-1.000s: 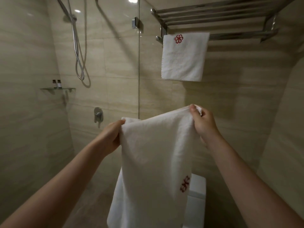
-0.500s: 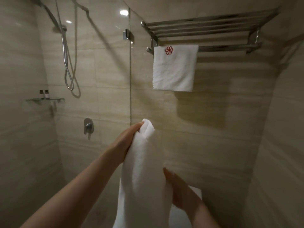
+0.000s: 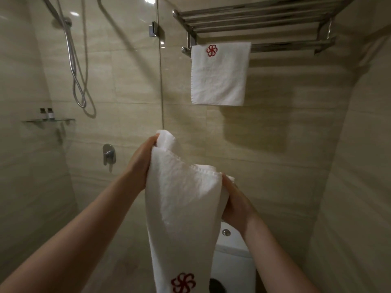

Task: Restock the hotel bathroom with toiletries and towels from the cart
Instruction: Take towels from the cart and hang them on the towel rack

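I hold a white towel (image 3: 182, 199) with a red flower emblem near its lower end, hanging in front of me. My left hand (image 3: 140, 163) grips its top corner, held higher. My right hand (image 3: 234, 201) grips a fold of the towel on the right, lower down. Above on the wall is a chrome towel rack (image 3: 264, 22). A smaller white towel (image 3: 219, 77) with the same red emblem hangs from the rack's lower bar, at its left end.
A glass shower partition (image 3: 159, 81) stands left of the rack. Behind it are a shower hose (image 3: 74, 66), a mixer handle (image 3: 109, 154) and a glass shelf (image 3: 49, 120) with two small bottles (image 3: 47, 113). A white toilet cistern (image 3: 232, 256) sits below my hands.
My right hand let go of the towel's top edge, dropped low, then took a fold on the right side. The towel bunched into a narrower hang. The view shifted slightly.
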{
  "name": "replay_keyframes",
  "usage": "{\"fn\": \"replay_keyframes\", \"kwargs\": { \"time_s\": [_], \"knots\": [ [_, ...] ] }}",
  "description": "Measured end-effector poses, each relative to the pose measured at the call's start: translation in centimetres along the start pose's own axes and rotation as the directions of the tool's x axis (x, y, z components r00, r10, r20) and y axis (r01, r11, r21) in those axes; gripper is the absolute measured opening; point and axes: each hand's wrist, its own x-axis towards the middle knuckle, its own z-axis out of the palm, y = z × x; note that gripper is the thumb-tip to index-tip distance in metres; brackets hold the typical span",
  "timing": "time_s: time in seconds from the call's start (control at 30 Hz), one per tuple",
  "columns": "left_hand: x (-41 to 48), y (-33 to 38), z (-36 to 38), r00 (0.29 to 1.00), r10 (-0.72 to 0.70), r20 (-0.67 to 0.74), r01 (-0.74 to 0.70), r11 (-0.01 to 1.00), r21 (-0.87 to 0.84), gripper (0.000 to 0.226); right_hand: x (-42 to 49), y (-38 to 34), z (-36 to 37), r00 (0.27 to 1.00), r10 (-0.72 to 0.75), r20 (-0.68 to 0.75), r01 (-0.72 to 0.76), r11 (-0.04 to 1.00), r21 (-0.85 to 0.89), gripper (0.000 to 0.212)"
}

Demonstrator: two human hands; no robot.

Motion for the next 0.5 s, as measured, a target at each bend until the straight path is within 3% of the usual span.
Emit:
{"fn": "replay_keyframes", "kwargs": {
  "time_s": [0.17, 0.33, 0.5],
  "knots": [
    [0.3, -0.4, -2.0, 0.991, 0.039, -0.13, -0.048, 0.997, -0.061, 0.037, 0.3, -0.8, 1.0, 0.996, -0.071, 0.062, 0.069, 0.997, 0.034, 0.03],
    [0.8, -0.8, -3.8, 0.986, 0.049, -0.156, -0.061, 0.996, -0.072, 0.037, 0.9, -0.7, 2.4, 0.995, -0.072, 0.068, 0.08, 0.989, -0.121, 0.026],
    [0.9, -0.8, -5.7, 0.99, 0.106, -0.091, -0.111, 0.993, -0.05, 0.036, 2.6, -0.5, 3.3, 0.975, -0.216, 0.06, 0.223, 0.914, -0.34, 0.028]
  ]
}}
